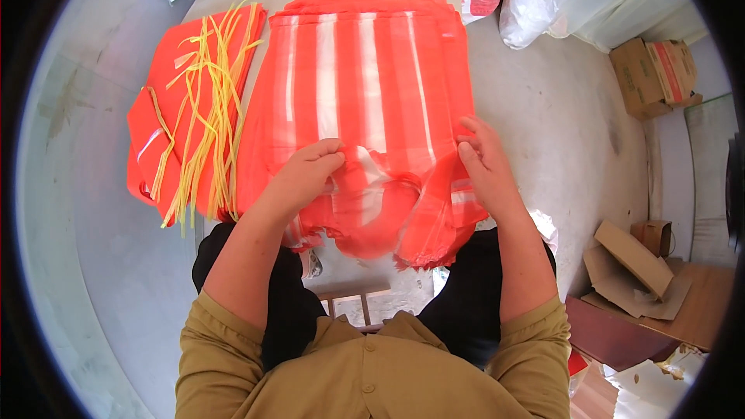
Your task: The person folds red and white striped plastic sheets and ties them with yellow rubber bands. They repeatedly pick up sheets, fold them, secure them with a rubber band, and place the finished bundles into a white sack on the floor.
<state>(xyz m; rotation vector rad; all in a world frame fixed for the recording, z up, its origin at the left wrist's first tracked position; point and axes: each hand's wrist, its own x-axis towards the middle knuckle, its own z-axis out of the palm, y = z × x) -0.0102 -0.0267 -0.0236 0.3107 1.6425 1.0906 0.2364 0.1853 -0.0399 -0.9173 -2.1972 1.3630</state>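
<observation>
A thick stack of thin red plastic bags (394,77) with pale see-through stripes lies flat in front of me. Its near end is crumpled, and the handle part (423,244) hangs over my lap. My left hand (304,174) pinches the top bag near the left of this crumpled end, thumb and forefinger together. At the right edge of the stack, my right hand (485,161) is curled, its thumb and fingers closing on the bag's side. Left of the stack, several yellow strips (209,109) lie loosely across a folded red pile (167,62).
White sacks (535,0) stand beyond the table at the far right. A cardboard box (652,74) sits against the right wall. Opened cardboard (632,271) rests on a brown surface at the lower right. A wooden stool frame (353,295) shows between my legs.
</observation>
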